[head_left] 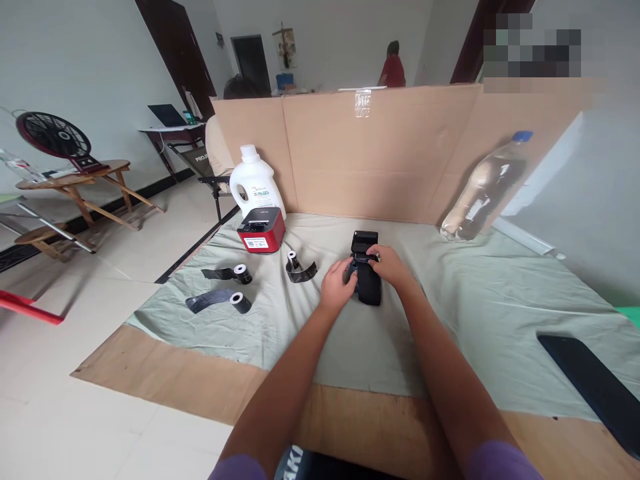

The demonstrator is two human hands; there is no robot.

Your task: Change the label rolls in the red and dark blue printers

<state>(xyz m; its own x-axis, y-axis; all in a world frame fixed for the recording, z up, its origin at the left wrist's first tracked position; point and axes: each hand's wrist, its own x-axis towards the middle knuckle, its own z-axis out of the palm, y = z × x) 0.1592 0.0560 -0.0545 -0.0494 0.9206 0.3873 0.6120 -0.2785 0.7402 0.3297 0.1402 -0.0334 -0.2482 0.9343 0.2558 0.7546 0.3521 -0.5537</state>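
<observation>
A black handheld payment terminal lies on the pale green cloth in front of me, its far-end cover tilted up. My left hand is closed on the terminal's left side, the thumb resting near its edge. From the right, my right hand has its fingers closed at the paper bay below the raised cover; what lies under the fingertips is hidden. Left of the hands stands a small dark paper roll with a curled loose strip. Two more rolls, a farther one and a nearer one, trail unrolled strips.
A red and black desktop printer stands before a white detergent jug. Cardboard walls off the back. A large clear bottle leans at right. A black phone lies at the right front. Someone in red is behind.
</observation>
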